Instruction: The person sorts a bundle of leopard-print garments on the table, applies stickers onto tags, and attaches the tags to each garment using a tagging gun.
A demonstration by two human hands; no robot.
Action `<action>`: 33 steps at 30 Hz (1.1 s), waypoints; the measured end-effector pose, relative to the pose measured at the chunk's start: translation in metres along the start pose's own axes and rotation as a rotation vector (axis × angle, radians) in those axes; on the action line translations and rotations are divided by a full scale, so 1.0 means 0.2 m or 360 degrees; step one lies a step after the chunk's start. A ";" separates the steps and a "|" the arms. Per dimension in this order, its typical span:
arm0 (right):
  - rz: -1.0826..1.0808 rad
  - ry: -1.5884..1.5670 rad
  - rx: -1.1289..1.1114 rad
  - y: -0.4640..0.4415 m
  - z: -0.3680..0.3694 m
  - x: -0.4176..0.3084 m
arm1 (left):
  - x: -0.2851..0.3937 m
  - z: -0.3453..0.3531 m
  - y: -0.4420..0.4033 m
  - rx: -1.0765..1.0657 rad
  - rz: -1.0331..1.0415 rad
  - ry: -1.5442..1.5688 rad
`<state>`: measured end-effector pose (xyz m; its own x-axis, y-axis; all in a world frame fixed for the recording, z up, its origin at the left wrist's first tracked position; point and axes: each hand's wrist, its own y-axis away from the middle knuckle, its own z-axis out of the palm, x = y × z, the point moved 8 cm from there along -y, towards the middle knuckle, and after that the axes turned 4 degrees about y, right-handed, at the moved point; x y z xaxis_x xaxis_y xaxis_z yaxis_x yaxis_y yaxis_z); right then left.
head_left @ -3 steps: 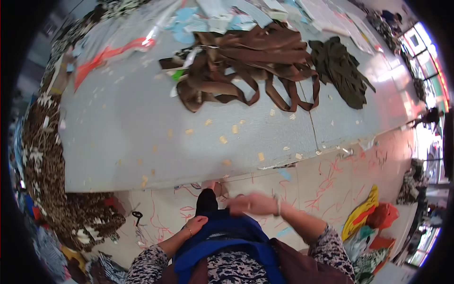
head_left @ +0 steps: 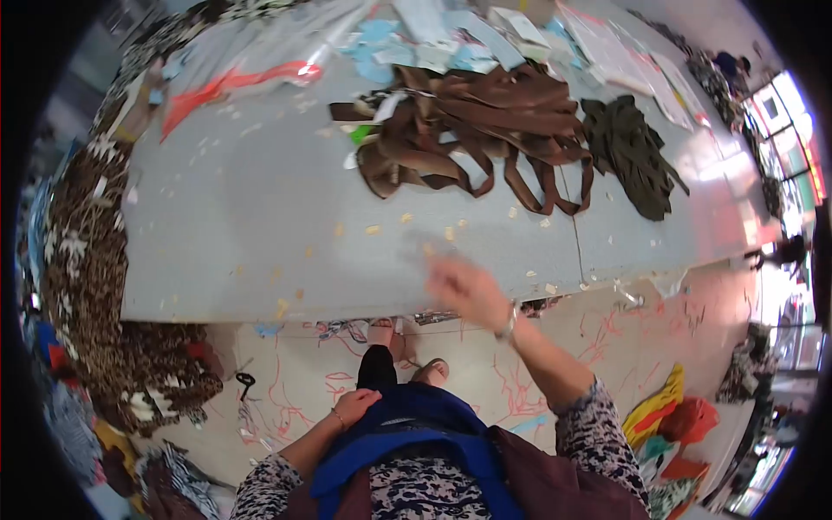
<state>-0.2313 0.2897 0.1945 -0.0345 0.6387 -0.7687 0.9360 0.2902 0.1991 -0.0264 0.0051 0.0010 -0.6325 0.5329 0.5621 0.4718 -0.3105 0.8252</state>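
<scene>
My right hand (head_left: 468,288) is over the near edge of the grey table (head_left: 234,199), palm down. Motion smears its fingers, so I cannot make out whether they hold anything. On the table beyond it lies a tangled heap of brown fabric strips (head_left: 503,108), with a bundle of dark olive strips (head_left: 631,156) to its right. Low in front of my body, my left hand (head_left: 355,404) rests against the blue apron (head_left: 416,416), its fingers loosely extended and nothing visible in them.
Small yellowish scraps (head_left: 373,230) dot the tabletop. Clear plastic with a red band (head_left: 243,87) and pale papers (head_left: 425,26) lie at the back. Leopard-print fabric (head_left: 87,251) is piled at the left. Scissors (head_left: 246,381) and red threads lie on the floor; a yellow cloth (head_left: 654,403) is at right.
My right hand has swung forward and up from in front of the apron to over the table edge. My left hand stays by the apron. The view has shifted slightly.
</scene>
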 end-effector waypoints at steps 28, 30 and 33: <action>0.0890 0.0029 0.1669 -1.12 -0.59 0.23 | 1.82 -1.28 2.39 0.0616 0.3006 -0.1592; 0.0897 0.0428 0.1801 -1.05 -0.57 -0.32 | 1.81 -1.27 2.34 0.0582 0.2949 -0.1650; -0.0181 -0.0926 0.0998 -1.03 -0.42 -1.16 | 1.81 -1.29 2.32 0.0628 0.2857 -0.1666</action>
<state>-0.4453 0.1415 0.3833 -0.1156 0.1132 -0.9868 0.9641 -0.2265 -0.1389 -0.1954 -0.1490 0.6008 0.9782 0.0928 0.1858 0.1856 -0.7923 -0.5812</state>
